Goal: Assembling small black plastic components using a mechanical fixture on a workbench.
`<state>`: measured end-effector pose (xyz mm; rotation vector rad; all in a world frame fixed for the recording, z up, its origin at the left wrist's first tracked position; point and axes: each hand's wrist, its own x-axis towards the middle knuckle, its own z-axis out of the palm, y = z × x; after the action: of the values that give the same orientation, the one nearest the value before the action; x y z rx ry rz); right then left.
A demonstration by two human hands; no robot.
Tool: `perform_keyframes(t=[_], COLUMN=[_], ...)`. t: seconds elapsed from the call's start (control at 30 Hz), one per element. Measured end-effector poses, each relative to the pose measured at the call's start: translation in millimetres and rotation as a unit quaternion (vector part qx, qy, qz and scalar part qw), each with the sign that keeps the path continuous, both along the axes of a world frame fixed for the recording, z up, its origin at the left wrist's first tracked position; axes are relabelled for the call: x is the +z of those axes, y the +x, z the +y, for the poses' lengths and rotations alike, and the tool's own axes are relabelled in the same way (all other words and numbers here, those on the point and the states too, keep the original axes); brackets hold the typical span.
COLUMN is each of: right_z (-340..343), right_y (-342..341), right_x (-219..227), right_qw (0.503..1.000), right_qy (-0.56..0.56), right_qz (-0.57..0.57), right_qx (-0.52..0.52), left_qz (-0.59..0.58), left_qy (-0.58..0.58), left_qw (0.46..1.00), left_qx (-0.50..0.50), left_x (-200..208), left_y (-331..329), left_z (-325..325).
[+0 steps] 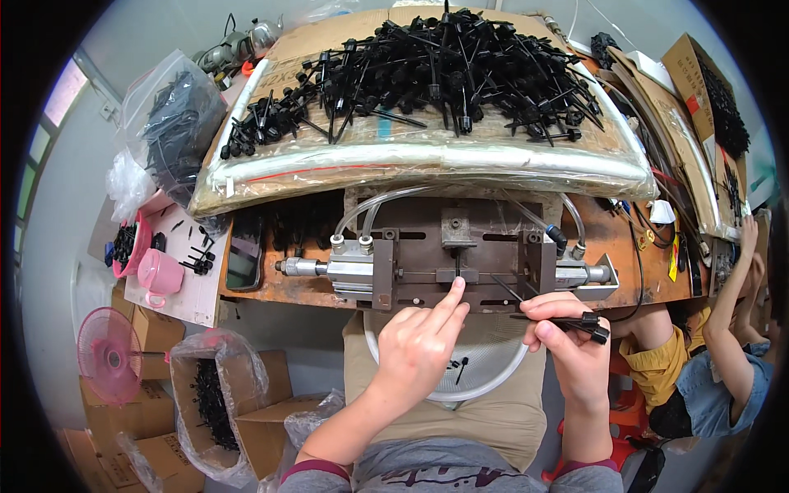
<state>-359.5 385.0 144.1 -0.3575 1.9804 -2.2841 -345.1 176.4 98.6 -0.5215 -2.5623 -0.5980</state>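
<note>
My left hand [423,341] reaches in from below with its index finger stretched out and the other fingers loosely bent. That fingertip touches the small centre block [445,276] of a metal clamping fixture [493,275], where a thin dark piece stands upright. Nothing shows in the left hand's grasp. My right hand [571,349], just right of the fixture's front, is closed round several black plastic pieces [585,325] with thin stems and thick heads. One thin stem points from it toward the fixture. A white round basket [493,380] on my lap holds a few such pieces.
A big heap of the same black pieces [444,70] lies on a wrapped cardboard tray [345,156] behind the fixture. Air cylinders [351,271] with clear hoses flank it. A phone [244,259] and pink cup [161,272] lie left. Another person [715,378] sits at right.
</note>
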Motion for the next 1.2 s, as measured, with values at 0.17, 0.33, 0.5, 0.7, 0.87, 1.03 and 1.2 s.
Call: perform_keyframes(t=[0.17, 0.33, 0.5, 0.7, 0.87, 1.03, 1.2], right_z=[-6.8, -14.3, -10.1, -25.0, -38.7, -28.4, -28.2], right_y=[7.8, 10.9, 8.4, 8.2, 9.3, 1.7, 7.4], right_x=[4.8, -2.1, -9.4, -18.7, -18.6, -27.0, -31.9], right_qw=[0.989, 0.931, 0.822, 0.771, 0.772, 0.804, 0.883], right_qy=[0.092, 0.229, 0.373, 0.403, 0.387, 0.362, 0.266], right_qz=[0.097, 0.253, 0.413, 0.482, 0.494, 0.445, 0.350], right_qx=[-0.067, -0.132, -0.121, -0.108, -0.103, -0.155, -0.167], left_qz=[-0.010, -0.012, -0.043, -0.048, -0.091, -0.034, 0.031], left_qy=[0.016, 0.023, 0.100, 0.356, 0.335, 0.242, 0.046], left_qw=[1.000, 1.000, 0.994, 0.922, 0.928, 0.969, 0.998], left_qx=[0.004, 0.006, -0.018, -0.146, -0.136, -0.046, -0.026], left_x=[-1.2, -1.6, 12.9, 46.7, 38.7, 27.5, 4.2], left_y=[-0.2, -0.4, 1.9, 31.4, 33.2, 26.5, 5.4], left_z=[0.0, -0.5, 0.4, 2.7, 3.2, -3.8, -6.6])
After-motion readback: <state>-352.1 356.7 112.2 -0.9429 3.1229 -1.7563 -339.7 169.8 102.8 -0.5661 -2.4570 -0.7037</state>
